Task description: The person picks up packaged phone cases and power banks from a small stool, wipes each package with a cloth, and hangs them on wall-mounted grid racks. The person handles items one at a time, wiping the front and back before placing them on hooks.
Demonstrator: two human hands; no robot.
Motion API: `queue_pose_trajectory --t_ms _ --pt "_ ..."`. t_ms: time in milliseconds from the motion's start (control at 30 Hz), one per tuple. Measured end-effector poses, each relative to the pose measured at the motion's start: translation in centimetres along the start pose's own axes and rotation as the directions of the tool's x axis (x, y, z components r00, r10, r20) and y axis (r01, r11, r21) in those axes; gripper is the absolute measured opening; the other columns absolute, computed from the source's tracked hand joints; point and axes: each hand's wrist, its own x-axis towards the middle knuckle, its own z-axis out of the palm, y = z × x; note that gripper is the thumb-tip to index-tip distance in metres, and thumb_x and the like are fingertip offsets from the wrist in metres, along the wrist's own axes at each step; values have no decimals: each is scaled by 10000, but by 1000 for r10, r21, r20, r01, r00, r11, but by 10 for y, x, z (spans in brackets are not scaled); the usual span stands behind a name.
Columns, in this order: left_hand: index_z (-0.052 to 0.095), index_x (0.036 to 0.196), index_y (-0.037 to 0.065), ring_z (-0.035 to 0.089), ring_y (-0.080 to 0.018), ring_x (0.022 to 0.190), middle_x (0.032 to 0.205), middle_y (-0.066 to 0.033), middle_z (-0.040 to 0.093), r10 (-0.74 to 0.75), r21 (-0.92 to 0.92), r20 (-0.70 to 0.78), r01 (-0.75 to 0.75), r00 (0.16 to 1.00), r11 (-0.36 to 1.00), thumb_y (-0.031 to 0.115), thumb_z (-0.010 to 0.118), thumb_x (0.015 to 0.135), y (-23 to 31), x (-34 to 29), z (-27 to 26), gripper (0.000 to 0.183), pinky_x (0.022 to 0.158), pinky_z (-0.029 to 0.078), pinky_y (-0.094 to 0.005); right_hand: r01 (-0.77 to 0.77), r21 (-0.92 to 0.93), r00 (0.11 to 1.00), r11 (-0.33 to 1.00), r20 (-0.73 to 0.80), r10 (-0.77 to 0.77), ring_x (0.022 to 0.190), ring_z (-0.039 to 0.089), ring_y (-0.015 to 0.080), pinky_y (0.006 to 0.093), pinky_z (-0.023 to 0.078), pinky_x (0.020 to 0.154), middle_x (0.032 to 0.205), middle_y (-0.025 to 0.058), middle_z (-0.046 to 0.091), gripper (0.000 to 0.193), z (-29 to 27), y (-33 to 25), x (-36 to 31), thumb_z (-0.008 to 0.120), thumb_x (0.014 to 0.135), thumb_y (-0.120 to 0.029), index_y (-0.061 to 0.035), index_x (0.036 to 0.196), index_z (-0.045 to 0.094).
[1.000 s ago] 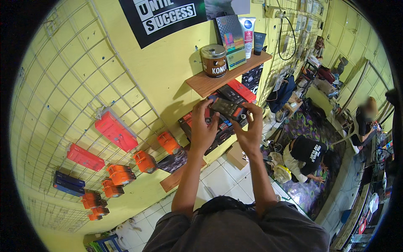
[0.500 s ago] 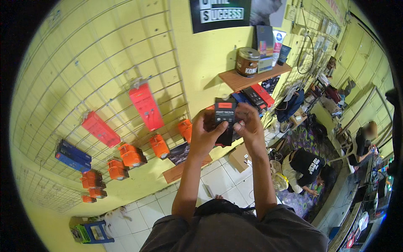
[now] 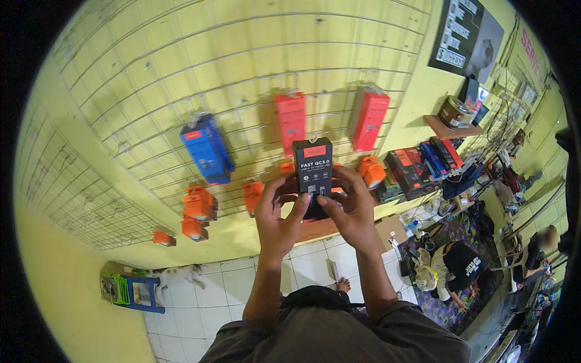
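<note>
Both my hands hold a slim black cable box [image 3: 314,166] with a red label near its top and a clear hang tab. The box stands nearly upright before me, its printed face toward me. My left hand [image 3: 280,212] wraps the left edge, thumb pressed on the lower front. My right hand [image 3: 351,212] grips the right edge the same way, and the two thumbs almost meet. The fingers behind the box are partly hidden. Just beyond it hang a red package [image 3: 291,121] and another red package [image 3: 370,121] on a wire wall grid [image 3: 242,45].
Blue packages [image 3: 206,150] and several orange boxes [image 3: 200,203] hang on the grid. Right of it, a shelf holds stacked boxes [image 3: 411,172]; a higher wooden shelf [image 3: 437,127] bears a jar. A cat [image 3: 181,277] lies by a blue stool [image 3: 145,294]. A person [image 3: 457,266] bends over a patterned mat.
My view has turned left, bringing the wire grid ahead of me. The black box, still in both hands, is now in front of the hanging packages, its face more squarely toward me.
</note>
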Motion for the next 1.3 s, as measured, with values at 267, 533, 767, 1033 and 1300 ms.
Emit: queue_pose_trajectory --t_ms 267,533,767,1033,1300 --pt "627 1344 -51 714 -203 1126 1270 -159 711 96 77 -124 -87 988 993 41 769 963 45 5 -131 416 963 583 -330 115 -52 993 992 28 -114 1060 678 199 332 569 899 1259 131 647 579 145 -2 0 766 899 70 -20 1433 560" --pt "631 1360 -56 696 -167 1103 1291 -150 701 107 93 -135 -95 985 991 87 774 975 55 45 -175 435 935 582 -313 72 -62 996 995 -52 -75 1031 681 162 321 575 891 1286 117 656 506 206 -3 26 753 936 33 2 1408 572" --pt "643 1347 -46 734 -190 1035 1258 -159 713 140 100 -101 -130 985 987 123 778 979 50 51 -177 427 901 602 -316 68 -78 991 995 -113 -76 1015 692 174 311 584 866 1288 130 665 486 211 2 27 743 948 23 7 1405 579" --pt "627 1408 49 664 -303 1143 1285 -159 655 267 292 195 -316 944 903 40 764 910 38 61 -134 517 999 529 -401 158 -75 941 985 -291 -173 1152 655 178 321 562 966 1308 112 655 454 158 12 28 694 973 48 5 1408 572" --pt "591 1444 36 687 -261 1120 1250 -153 662 282 292 267 -357 921 888 61 787 920 10 75 -59 560 981 549 -397 143 -185 904 972 -375 -205 1164 642 174 328 557 969 1313 121 657 438 84 15 42 645 989 66 1 1418 586"
